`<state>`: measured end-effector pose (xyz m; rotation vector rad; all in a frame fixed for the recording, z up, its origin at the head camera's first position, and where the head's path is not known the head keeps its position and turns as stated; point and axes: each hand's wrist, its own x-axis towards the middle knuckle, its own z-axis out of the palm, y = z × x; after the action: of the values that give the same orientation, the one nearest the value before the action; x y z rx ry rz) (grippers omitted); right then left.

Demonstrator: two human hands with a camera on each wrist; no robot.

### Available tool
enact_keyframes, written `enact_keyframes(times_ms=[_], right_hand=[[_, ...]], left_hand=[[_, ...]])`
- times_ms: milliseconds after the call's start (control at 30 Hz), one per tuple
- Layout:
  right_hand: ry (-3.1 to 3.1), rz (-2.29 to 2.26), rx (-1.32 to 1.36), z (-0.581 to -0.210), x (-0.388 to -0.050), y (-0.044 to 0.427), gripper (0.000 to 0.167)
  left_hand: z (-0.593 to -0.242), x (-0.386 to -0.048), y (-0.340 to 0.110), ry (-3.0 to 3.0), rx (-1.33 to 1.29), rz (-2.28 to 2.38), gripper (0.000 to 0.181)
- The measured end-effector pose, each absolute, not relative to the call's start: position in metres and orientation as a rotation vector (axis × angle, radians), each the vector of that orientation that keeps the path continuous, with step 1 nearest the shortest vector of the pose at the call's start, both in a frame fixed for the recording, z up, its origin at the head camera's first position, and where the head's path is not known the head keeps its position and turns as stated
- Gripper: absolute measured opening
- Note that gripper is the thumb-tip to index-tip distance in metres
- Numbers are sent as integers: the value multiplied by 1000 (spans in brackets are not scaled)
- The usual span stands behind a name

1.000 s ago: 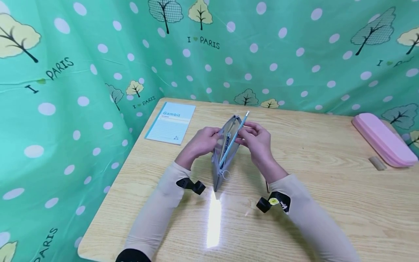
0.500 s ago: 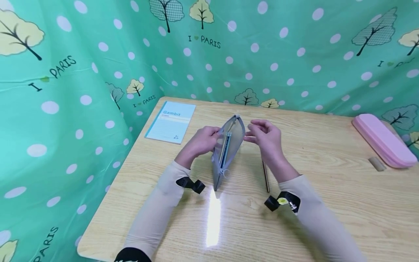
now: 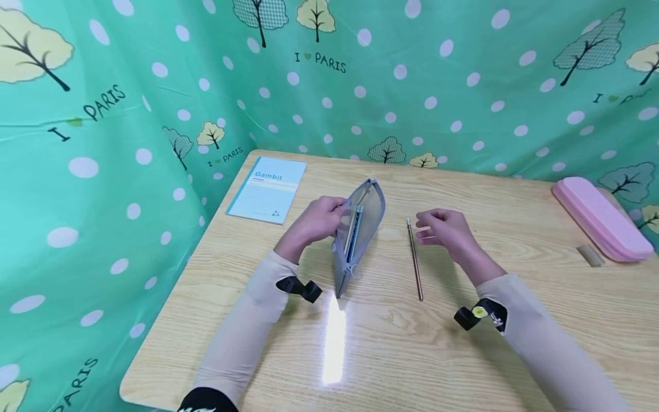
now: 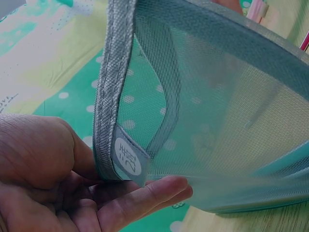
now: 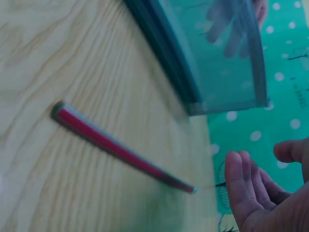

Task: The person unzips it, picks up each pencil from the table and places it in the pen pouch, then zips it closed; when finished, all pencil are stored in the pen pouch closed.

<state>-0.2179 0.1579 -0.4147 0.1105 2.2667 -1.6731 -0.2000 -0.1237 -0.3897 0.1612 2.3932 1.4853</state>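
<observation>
A grey mesh zip pouch (image 3: 372, 209) stands with its mouth spread, and my left hand (image 3: 320, 218) pinches its left edge. In the left wrist view thumb and fingers grip the pouch's woven rim (image 4: 112, 96) beside a small label (image 4: 129, 155). Several pencils (image 3: 353, 234), at least one of them blue, lie inside. My right hand (image 3: 444, 230) holds nothing; its fingers are loosely bent, just right of a dark red pencil (image 3: 415, 260) on the table. In the right wrist view that red-striped pencil (image 5: 120, 149) is apart from the fingers.
A light blue notebook (image 3: 268, 190) lies at the table's back left. On the right are a pink pencil case (image 3: 604, 220) and a small grey-brown block (image 3: 590, 256). Green patterned cloth (image 3: 437, 86) hangs behind the wooden table (image 3: 412, 355).
A light blue pencil dropped from my right hand into the pouch. That hand then moved right and towards me, uncovering the red pencil. The left hand kept its hold.
</observation>
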Motion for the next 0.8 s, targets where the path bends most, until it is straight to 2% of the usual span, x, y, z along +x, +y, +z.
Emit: enact_keyframes(times_ms=[233,800], right_hand=[[2310,-1545,110,-434,-221,162,53],[2420,-1339,123,-451,-227,160,46]], left_hand=[[-390,-200,-124,2395,159,1494,40],[-392,-202,-124,2425,169,1463,41]])
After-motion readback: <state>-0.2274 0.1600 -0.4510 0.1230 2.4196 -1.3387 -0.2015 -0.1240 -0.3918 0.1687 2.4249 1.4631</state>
